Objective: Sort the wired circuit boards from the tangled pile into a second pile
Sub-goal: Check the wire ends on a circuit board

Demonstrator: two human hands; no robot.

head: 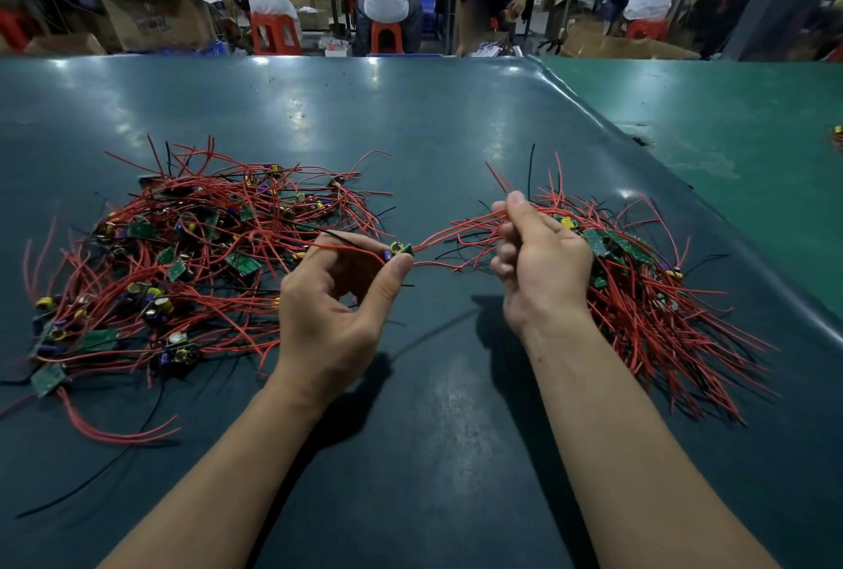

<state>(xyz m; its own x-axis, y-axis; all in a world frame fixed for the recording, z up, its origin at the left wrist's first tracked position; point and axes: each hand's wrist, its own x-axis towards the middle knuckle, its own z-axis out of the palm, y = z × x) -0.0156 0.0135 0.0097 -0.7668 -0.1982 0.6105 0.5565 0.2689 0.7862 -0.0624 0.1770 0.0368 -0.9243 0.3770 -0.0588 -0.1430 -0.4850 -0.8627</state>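
Red wires run from a small circuit board [401, 248] pinched at the left hand's [335, 295] thumb and fingertips across to the right hand [538, 263], whose curled fingers grip a bunch of them. The tangled pile [182, 267] lies just left of the left hand; the second pile [647, 295] (wires fanned more evenly) sits under and beyond the right hand, near the worktop's [410, 431] right edge. Bare dark-green worktop stretches between the forearms and beyond both piles.
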